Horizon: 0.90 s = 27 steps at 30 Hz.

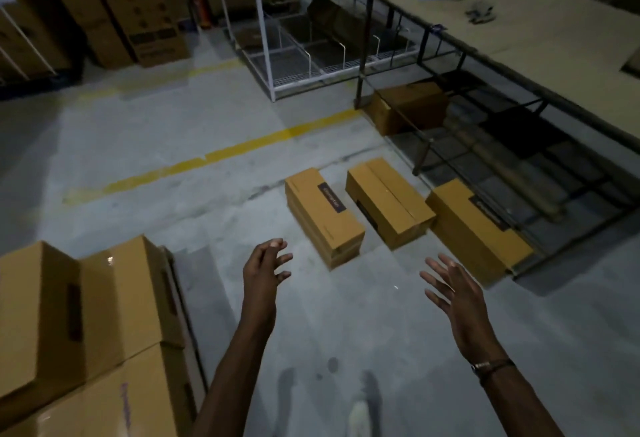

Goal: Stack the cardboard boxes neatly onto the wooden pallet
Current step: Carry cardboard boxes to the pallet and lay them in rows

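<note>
Both hands are extended forward over the concrete floor (173,146) and hold nothing. The left hand (265,272) has its fingers loosely curled; the right hand (453,289) is spread wide, palm turned inward.

Three boxes lie on the floor at the centre of the frame, above both hands. The left box (323,215) is nearest, just above and to the right of the left hand. The middle box (389,201) lies beside it with a narrow gap between them. The right box (478,229) sits against the lower frame of a metal table (519,42). All three long axes run from upper left to lower right, with the near short ends facing the hands.

The left box is judged the likely next pick: both hands bracket its near end. The floor to its left is open; the gap to its right is tight.

Stacked boxes (93,319) fill the lower left of the frame. The pallet beneath them is not visible.
</note>
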Motion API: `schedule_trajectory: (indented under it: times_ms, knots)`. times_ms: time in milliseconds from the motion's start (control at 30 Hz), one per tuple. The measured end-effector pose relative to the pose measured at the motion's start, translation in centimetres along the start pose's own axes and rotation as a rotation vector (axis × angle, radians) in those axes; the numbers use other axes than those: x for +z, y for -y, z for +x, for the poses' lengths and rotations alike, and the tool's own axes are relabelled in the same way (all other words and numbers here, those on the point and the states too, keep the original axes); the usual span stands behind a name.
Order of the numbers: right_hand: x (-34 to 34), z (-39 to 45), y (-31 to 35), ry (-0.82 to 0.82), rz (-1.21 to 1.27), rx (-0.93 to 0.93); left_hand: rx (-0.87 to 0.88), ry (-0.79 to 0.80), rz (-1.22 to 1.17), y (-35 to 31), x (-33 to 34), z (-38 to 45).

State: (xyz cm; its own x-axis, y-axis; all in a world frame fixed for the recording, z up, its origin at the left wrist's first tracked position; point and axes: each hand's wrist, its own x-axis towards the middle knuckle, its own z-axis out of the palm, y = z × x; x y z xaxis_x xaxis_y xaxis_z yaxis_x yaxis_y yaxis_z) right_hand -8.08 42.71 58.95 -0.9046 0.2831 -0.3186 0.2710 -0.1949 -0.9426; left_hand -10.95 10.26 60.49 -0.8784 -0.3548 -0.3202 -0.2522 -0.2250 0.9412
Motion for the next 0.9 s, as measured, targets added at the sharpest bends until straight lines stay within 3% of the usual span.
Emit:
schedule_trajectory:
  times_ms: [167, 367, 633, 900]
  knots:
    - [-1.2, 8.4, 1.3, 0.102, -0.026, 0.053, -0.017, -0.055, -0.010, -0.2, 4.9, 3.1]
    - [2.4, 19.8, 2.8, 0.210, -0.096, 0.093, -0.045, -0.116, 0.012, 0.5, 7.7, 10.2]
    - [9.5, 39.0, 2.9, 0.217, -0.175, 0.184, -0.136, -0.097, 0.079, 3.5, 14.1, 28.1]
    - [15.4, 56.3, -3.3, 0.252, -0.316, 0.303, -0.265, -0.041, 0.184, 11.1, 20.8, 45.2]
